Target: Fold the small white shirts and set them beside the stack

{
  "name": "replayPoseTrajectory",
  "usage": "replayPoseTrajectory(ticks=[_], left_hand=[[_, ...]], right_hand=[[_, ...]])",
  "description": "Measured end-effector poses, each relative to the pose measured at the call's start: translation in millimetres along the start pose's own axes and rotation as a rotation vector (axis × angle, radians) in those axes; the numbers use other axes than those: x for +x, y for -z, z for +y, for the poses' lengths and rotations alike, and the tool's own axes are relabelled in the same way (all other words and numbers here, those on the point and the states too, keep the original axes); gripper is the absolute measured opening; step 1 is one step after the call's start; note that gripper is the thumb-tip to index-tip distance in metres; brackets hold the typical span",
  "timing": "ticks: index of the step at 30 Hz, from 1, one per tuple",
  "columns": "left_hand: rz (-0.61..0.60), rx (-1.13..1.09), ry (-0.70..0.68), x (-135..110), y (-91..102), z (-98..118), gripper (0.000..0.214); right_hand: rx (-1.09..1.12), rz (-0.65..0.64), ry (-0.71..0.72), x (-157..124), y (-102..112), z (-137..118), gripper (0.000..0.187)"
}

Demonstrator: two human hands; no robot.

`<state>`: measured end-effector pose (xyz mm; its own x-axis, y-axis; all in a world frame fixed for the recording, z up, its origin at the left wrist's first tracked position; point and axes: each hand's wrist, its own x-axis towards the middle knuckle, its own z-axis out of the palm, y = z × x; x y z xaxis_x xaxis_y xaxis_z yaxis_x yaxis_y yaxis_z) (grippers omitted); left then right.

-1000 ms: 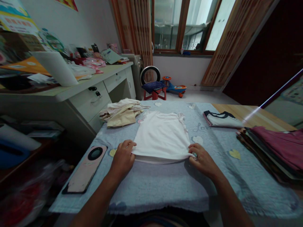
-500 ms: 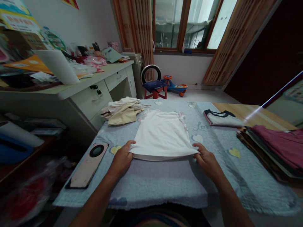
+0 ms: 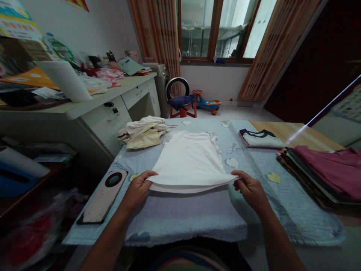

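A white T-shirt-like garment [image 3: 188, 162] lies flat on the quilted blue-grey cover [image 3: 180, 222], sleeves and collar away from me. My left hand [image 3: 137, 190] pinches the near hem at its left corner. My right hand [image 3: 250, 192] pinches the same hem at its right corner. Between them the top layer is held slightly up and curves over a pale pink-white lower layer [image 3: 180, 189] showing beneath. My forearms reach in from the bottom of the view.
A phone in a pink case [image 3: 103, 197] lies left of my left hand. Cream and white clothes [image 3: 143, 134] are heaped beyond it. A folded shirt [image 3: 261, 138] and a stack of dark and maroon clothes [image 3: 318, 173] lie right. A white desk [image 3: 107, 116] stands left.
My hands have moved apart, drawing the garment's near hem wider and tauter. The top layer now lifts more clearly off the lower one.
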<state>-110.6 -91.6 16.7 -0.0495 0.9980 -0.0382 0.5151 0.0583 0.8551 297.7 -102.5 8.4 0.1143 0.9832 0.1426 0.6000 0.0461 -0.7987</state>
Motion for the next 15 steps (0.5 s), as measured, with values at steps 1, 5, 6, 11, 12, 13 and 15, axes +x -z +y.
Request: replayPoseTrajectory(ticks=[1,5,6,11,12,13,15], left_hand=[[-0.003,0.015,-0.005,-1,0.2,-1,0.037],[-0.025,0.083,-0.007,-4,0.7,-2,0.037],[-0.027,0.091,0.000,-5,0.9,-1,0.037],[-0.043,0.107,0.015,-10,2.5,3,0.036],[-0.057,0.106,0.015,-11,2.9,3,0.035],[-0.074,0.104,0.013,-12,3.3,3,0.035],[-0.116,0.110,0.010,-14,4.0,1,0.034]], right_hand=[[0.042,-0.024,-0.036,-1,0,1,0.037],[0.186,-0.048,-0.068,-5,2,-2,0.032],[0.212,-0.050,-0.064,-6,3,-3,0.031],[0.173,0.060,-0.038,-8,5,-3,0.027],[0.150,0.076,-0.032,-8,5,-2,0.024],[0.132,0.080,-0.026,-8,6,0,0.022],[0.099,0.058,-0.016,-9,9,2,0.019]])
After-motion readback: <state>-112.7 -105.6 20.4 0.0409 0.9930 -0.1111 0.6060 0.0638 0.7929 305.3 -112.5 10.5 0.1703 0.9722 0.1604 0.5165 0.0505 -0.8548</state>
